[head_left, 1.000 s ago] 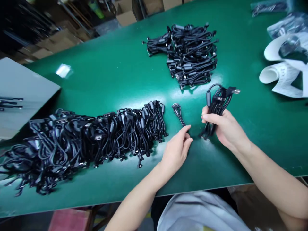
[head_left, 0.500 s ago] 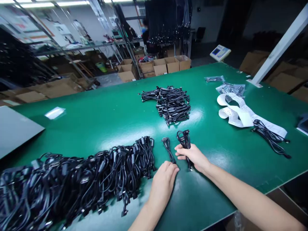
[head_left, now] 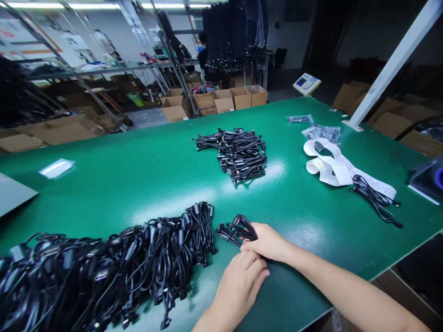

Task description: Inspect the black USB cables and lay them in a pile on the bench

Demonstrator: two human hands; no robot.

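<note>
On the near left of the green table point(head_left: 104, 189) lies a big pile point(head_left: 114, 272) of black cables, heaped and overlapping. Just to its right is the bundle point(head_left: 238, 227), also black cables, near the middle. The left hand point(head_left: 242, 279) has its fingers curled and bent toward the lower part of this bundle, meeting the right hand; whether it pinches something I cannot tell. The right hand point(head_left: 268, 240) is grasping the bundle, with the thumb across it.

Farther away, in the middle, is a smaller stack point(head_left: 242, 157), laid more orderly in rows. I judge the work to be partway — the stack is perhaps the done portion, and the larger pile perhaps what is left, but this is not certain.

About writing: the wall sheet point(head_left: 10, 34) at far left has red marks, too blurred to read. On the right, the paper strip point(head_left: 330, 169) carries small print — not readable. I find no brand.
</note>
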